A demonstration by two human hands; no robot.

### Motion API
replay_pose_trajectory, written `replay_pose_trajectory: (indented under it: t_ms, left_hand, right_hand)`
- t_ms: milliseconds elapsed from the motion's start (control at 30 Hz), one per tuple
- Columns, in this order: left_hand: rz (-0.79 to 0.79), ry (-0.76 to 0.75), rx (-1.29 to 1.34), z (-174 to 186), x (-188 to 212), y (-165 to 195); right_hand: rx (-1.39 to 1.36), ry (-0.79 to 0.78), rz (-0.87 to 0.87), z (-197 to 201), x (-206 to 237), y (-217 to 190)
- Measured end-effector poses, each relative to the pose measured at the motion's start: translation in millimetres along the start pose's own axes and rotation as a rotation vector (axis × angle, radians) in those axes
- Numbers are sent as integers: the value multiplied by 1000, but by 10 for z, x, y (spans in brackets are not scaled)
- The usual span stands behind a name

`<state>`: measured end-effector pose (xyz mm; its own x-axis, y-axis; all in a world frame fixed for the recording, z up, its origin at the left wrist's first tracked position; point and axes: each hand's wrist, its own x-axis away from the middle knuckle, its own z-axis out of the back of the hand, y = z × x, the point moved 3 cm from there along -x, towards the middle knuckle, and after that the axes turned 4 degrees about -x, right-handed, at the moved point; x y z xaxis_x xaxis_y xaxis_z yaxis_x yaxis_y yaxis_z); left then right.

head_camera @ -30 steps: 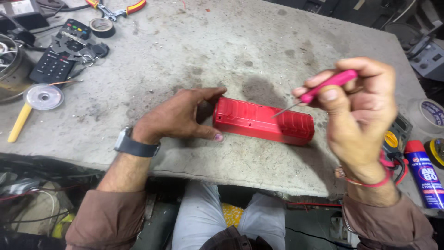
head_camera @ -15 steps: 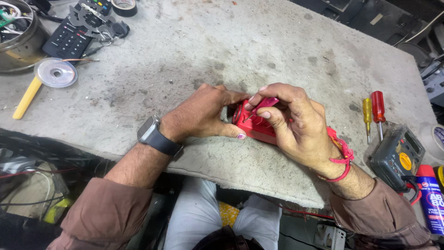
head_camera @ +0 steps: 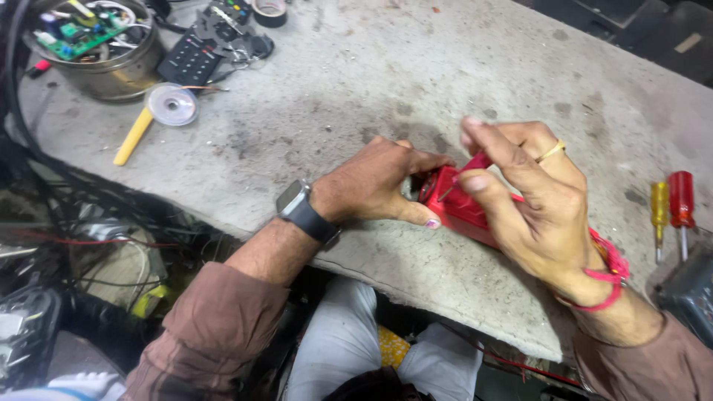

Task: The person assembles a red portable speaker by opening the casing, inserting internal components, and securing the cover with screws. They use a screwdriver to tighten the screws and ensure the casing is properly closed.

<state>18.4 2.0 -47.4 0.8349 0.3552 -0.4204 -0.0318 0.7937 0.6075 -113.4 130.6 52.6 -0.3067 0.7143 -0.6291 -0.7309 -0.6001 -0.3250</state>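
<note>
Grey concrete workbench (head_camera: 312, 96): red ribbed casing (head_camera: 464, 212) lies between both hands. Left hand (head_camera: 375, 186) grips its end; right hand (head_camera: 531, 197) pinches a pink-handled screwdriver (head_camera: 475, 163) against it.

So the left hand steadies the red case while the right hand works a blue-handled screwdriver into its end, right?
Not quite: the head view shows the screwdriver in the right hand has a pink handle, not blue. The left hand does steady the red case.

Bench (head_camera: 356, 82) open ahead; screwdrivers (head_camera: 670, 204) probably crowd right.
</note>
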Motion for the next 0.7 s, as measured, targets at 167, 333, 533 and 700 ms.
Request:
replay_pose_trajectory:
  t_ms: [167,333,533,700]
  left_hand:
    - [-33,33,-17,-15,-6,-9]
    - [-1,13,-18,-9,3,-2]
    - [83,-21,46,-17,6,15]
    - [22,5,-26,14,43,45]
  right_hand:
    - [21,1,-33,-50,-71,-22]
    - [-65,-37,21,-37,-19,-41]
    - [72,2,-62,-45,68,109]
    - [-86,-15,-47,-42,91,100]
